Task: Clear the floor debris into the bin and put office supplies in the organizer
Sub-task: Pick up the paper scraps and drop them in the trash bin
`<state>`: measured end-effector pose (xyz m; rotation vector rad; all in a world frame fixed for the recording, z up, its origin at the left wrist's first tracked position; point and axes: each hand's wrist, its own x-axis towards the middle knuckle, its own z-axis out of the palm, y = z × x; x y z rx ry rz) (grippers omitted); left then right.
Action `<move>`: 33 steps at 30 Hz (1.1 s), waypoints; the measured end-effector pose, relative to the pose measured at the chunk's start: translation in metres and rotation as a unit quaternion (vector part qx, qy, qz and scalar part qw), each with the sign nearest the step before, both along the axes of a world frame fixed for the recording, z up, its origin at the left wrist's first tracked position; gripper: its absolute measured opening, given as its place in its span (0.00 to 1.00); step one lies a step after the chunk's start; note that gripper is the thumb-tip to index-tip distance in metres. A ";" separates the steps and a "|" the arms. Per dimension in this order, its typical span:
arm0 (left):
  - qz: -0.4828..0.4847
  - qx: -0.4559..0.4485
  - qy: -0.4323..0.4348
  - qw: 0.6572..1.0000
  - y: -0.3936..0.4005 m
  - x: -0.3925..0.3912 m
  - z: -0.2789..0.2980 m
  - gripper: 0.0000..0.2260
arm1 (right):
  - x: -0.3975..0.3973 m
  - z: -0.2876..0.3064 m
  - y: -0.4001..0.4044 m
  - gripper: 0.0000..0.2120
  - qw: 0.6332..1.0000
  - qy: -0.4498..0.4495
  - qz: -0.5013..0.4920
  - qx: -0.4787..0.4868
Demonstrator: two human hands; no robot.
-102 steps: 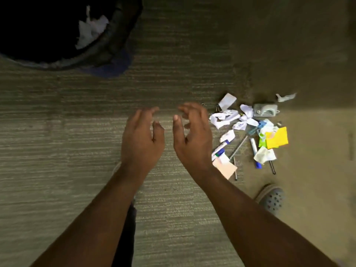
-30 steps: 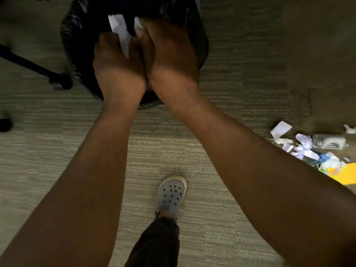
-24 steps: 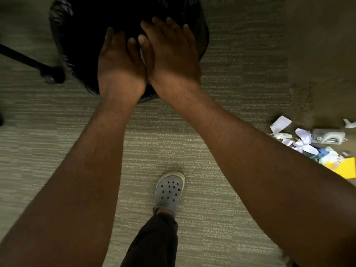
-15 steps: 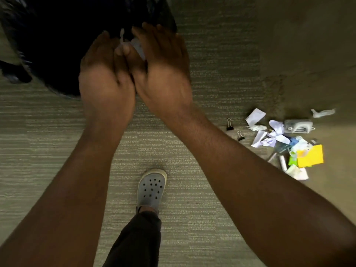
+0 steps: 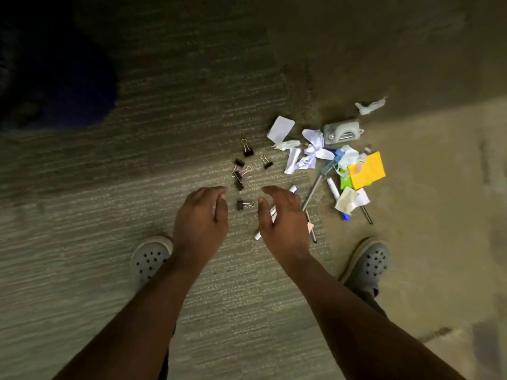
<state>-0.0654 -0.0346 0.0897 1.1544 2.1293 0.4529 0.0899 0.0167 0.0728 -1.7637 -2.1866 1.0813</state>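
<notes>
My left hand (image 5: pixel 201 218) and my right hand (image 5: pixel 282 215) hover side by side over the carpet, fingers curled and apart, both holding nothing. Between and just beyond them lie several black binder clips (image 5: pixel 241 171). To the right is a heap of crumpled white paper scraps (image 5: pixel 310 153), a yellow sticky note (image 5: pixel 367 170), pens and markers (image 5: pixel 333 189), and a grey hole punch (image 5: pixel 341 131). A white marker (image 5: pixel 271 212) is partly hidden under my right hand. The dark bin (image 5: pixel 49 78) fills the upper left corner.
My two grey clogs (image 5: pixel 149 257) (image 5: pixel 367 266) stand on the carpet either side of my arms. A lone paper scrap (image 5: pixel 370 105) lies beyond the hole punch. A lighter floor strip runs along the right.
My hands let the white paper drop into the bin, then came back empty toward the pile. The view swung from the bin to the clips and scraps.
</notes>
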 end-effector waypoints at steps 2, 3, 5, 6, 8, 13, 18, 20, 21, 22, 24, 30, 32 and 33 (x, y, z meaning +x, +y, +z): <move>-0.022 -0.021 -0.013 0.999 0.000 0.022 -0.016 0.09 | 0.034 -0.014 -0.008 0.12 0.999 -0.031 -0.032 -0.024; -0.034 -0.030 -0.018 0.999 0.000 0.034 -0.023 0.08 | 0.050 -0.021 -0.010 0.13 0.997 -0.049 -0.038 -0.040; -0.069 -0.048 -0.025 0.996 0.004 0.054 -0.038 0.09 | 0.080 -0.034 -0.010 0.14 0.993 -0.086 -0.039 -0.064; -0.092 -0.057 -0.026 0.994 0.007 0.066 -0.045 0.11 | 0.096 -0.041 -0.008 0.15 0.991 -0.105 -0.045 -0.073; -0.133 -0.071 -0.025 0.988 0.017 0.085 -0.057 0.13 | 0.124 -0.054 -0.001 0.19 0.985 -0.136 -0.074 -0.074; -0.218 -0.092 -0.001 0.972 0.053 0.117 -0.090 0.17 | 0.176 -0.086 0.024 0.31 0.969 -0.182 -0.161 -0.053; -0.271 -0.078 0.029 0.959 0.085 0.137 -0.118 0.17 | 0.208 -0.118 0.050 0.42 0.950 -0.155 -0.260 -0.070; -0.277 -0.072 0.035 0.957 0.091 0.143 -0.126 0.15 | 0.216 -0.127 0.055 0.45 0.953 -0.163 -0.240 -0.081; -0.279 -0.070 0.040 0.957 0.092 0.145 -0.129 0.15 | 0.219 -0.131 0.056 0.45 0.955 -0.169 -0.229 -0.083; -0.287 -0.067 0.048 0.955 0.092 0.146 -0.131 0.14 | 0.222 -0.133 0.057 0.44 0.957 -0.174 -0.219 -0.081; -0.331 -0.061 0.072 0.939 0.090 0.147 -0.136 0.15 | 0.228 -0.138 0.058 0.42 0.959 -0.187 -0.199 -0.070; -0.544 -0.136 0.168 0.810 0.063 0.155 -0.142 0.28 | 0.234 -0.143 0.054 0.29 0.971 -0.184 -0.137 -0.062; -0.570 -0.135 0.205 0.784 0.055 0.160 -0.145 0.26 | 0.233 -0.142 0.052 0.25 0.974 -0.171 -0.140 -0.051; -0.577 -0.124 0.218 0.778 0.052 0.162 -0.144 0.22 | 0.233 -0.141 0.051 0.22 0.976 -0.166 -0.137 -0.043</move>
